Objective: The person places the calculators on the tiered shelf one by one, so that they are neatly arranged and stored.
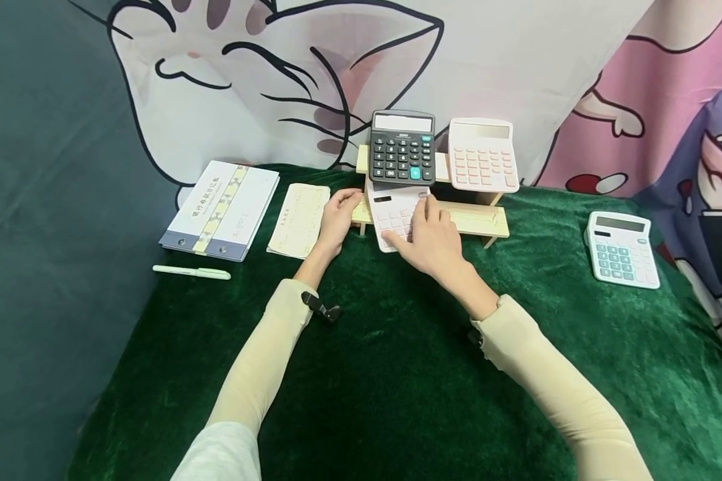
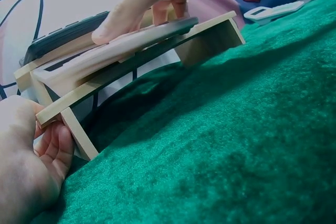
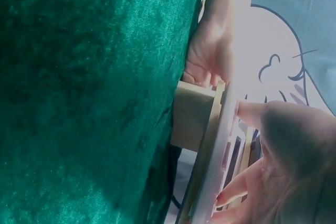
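Observation:
A two-tier wooden shelf (image 1: 478,219) stands at the back of the table. My left hand (image 1: 335,220) grips the left end of its lower board, fingers curled under the wood in the left wrist view. Across a white calculator with pink keys (image 1: 392,217) on that lower tier, my right hand (image 1: 436,240) spreads its grip, thumb on the left part and fingertips at the right edge. This calculator leans back and juts past the board's front. A black calculator (image 1: 402,148) leans on the upper tier, overlapping its top, beside another pink-keyed calculator (image 1: 483,155).
On the right lies a white calculator with blue keys (image 1: 622,249). To the left are a white-and-blue binder (image 1: 219,210), a cream paper booklet (image 1: 299,220) and a pale green pen (image 1: 191,272). Green velvet cloth (image 1: 361,387) covers the table; a printed curtain hangs behind.

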### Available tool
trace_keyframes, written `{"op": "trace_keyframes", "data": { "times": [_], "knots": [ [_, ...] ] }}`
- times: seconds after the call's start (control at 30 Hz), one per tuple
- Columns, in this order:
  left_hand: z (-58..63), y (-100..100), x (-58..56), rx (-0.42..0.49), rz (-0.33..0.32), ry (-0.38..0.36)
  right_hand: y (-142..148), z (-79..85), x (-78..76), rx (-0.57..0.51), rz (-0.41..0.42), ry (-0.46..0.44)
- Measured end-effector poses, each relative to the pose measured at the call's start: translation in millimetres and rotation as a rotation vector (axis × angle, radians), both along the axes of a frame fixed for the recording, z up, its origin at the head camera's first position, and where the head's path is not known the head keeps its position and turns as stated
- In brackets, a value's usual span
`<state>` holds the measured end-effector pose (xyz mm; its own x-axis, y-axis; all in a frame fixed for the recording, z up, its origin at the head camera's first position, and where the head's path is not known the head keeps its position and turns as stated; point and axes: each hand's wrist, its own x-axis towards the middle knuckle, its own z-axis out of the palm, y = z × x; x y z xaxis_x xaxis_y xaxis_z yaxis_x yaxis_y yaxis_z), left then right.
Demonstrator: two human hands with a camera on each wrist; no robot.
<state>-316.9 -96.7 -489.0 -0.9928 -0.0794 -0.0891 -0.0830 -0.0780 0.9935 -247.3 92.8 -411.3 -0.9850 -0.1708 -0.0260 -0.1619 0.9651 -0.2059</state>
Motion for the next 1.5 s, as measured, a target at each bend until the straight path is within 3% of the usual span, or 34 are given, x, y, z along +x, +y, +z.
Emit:
{"op": "trace_keyframes", "data": {
  "times": [0.5,0.87,1.2,1.5],
  "knots": [
    [0.9,2,0.2,0.001,0.000,0.011,15,-8.3,18.9,-0.099,0.096,0.043],
    [0.6,1,1.1,0.001,-0.002,-0.005,14,-25.2,28.4,-0.074,0.077,0.218],
    [-1.2,4,-0.8,0.012,0.021,0.056,15,-18.7,31.9,-0.129,0.066,0.159],
    [0.3,5,0.0,-0.009,0.029,0.074,17,-19.8,31.8,-0.160,0.095,0.197]
  ]
}}
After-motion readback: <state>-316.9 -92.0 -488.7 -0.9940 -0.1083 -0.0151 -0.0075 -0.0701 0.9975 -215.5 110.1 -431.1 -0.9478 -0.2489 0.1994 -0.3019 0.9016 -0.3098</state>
